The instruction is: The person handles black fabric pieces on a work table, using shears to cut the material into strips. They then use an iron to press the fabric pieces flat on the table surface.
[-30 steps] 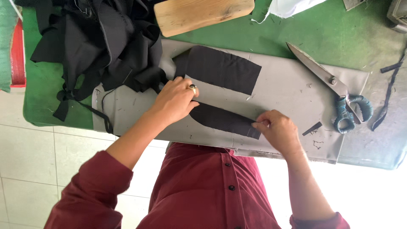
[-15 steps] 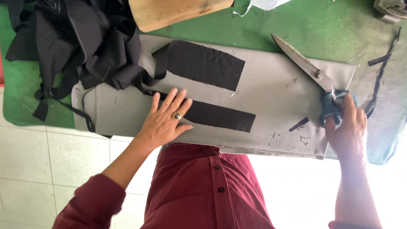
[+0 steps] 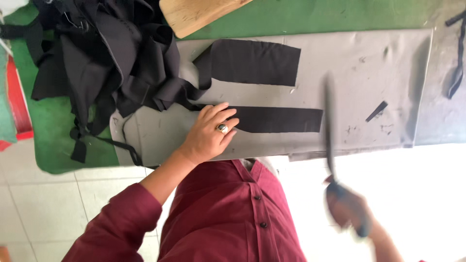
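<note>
We take the grey sheet (image 3: 349, 63) as our reference; it lies on the green table (image 3: 310, 17). A heap of black fabric (image 3: 107, 53) covers its left end. A wide black piece (image 3: 255, 62) lies on its upper middle, and a narrow black strip (image 3: 279, 120) below that. Our left hand (image 3: 209, 136), fingers spread flat, presses the strip's left end. Our right hand (image 3: 347, 208), off the sheet's near edge, grips the blurred scissors (image 3: 330, 131).

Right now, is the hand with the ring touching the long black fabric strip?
Touching. The head view shows the left hand lying flat, its fingers resting on the near end of the long black strip.
</note>
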